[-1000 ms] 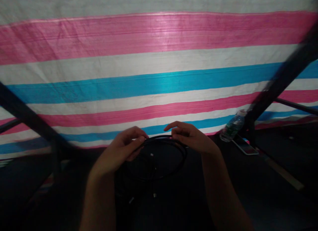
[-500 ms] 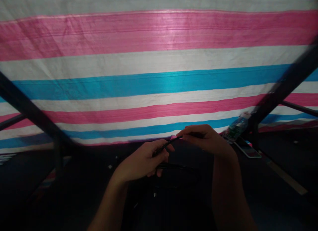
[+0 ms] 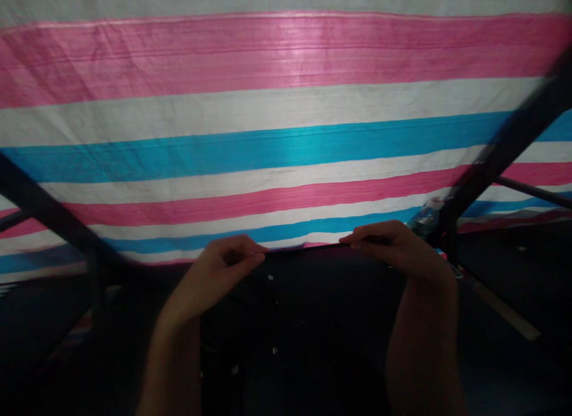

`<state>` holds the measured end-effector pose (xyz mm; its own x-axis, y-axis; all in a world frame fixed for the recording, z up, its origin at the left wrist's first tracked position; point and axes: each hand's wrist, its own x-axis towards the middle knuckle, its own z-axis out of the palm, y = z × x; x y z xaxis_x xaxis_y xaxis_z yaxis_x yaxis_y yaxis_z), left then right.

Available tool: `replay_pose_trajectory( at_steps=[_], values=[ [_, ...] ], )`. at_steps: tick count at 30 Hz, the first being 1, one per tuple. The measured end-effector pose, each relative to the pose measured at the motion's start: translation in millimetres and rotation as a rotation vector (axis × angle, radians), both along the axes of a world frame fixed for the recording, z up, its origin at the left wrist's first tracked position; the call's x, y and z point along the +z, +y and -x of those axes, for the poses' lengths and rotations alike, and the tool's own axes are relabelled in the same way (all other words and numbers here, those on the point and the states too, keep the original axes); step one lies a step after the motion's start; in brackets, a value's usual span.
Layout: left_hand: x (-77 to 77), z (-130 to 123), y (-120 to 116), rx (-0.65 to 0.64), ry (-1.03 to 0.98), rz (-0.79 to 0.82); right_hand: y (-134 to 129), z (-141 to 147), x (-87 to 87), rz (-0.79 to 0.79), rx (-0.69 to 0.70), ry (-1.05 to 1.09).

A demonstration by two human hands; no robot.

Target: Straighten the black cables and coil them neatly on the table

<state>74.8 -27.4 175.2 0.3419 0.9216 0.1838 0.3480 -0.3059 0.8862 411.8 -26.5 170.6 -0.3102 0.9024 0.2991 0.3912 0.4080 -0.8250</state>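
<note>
A thin black cable (image 3: 308, 247) stretches nearly level between my two hands. My left hand (image 3: 226, 270) pinches one part of it between thumb and forefinger. On the other side, my right hand (image 3: 388, 243) holds it in a pinch, a little higher. Below the hands the surface is very dark, and any loops of the cable there are hard to make out.
A striped pink, white and blue sheet (image 3: 286, 151) hangs ahead. Dark slanted bars stand at left (image 3: 58, 216) and right (image 3: 500, 165). A plastic bottle (image 3: 426, 218) is behind my right hand, with a phone (image 3: 454, 272) partly hidden beside it. Small pale bits lie below.
My left hand has moved left and let go of the coiled loops, which have dropped into the dark. My right hand has shifted slightly right, and the cable between them is straighter and longer.
</note>
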Motion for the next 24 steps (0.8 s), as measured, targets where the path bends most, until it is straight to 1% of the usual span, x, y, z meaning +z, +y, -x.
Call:
replay_pose_trajectory(
  at_steps=[3, 6, 9, 11, 15, 19, 24],
  values=[
    [7.8, 23, -5, 0.042, 0.081, 0.004, 1, -8, 1.9, 0.031, -0.035, -0.032],
    [10.1, 37, -9, 0.034, 0.145, 0.017, 5, -13, 2.9, 0.044, -0.052, -0.066],
    [8.2, 40, -8, 0.001, 0.17, 0.03, 9, -15, -0.5, 0.052, -0.045, -0.085],
    [6.8, 41, -5, -0.002, 0.176, 0.031, 12, -17, -4.8, 0.072, -0.015, -0.082],
    [5.8, 48, 1, 0.073, 0.149, -0.017, 13, -21, -11.2, 0.159, 0.093, -0.06],
    [5.3, 60, 0, 0.089, 0.209, -0.075, 15, -21, -12.1, 0.255, 0.137, -0.202],
    [4.9, 72, -7, 0.111, 0.335, -0.081, 25, -15, -18.9, 0.31, 0.095, -0.349]
  ],
)
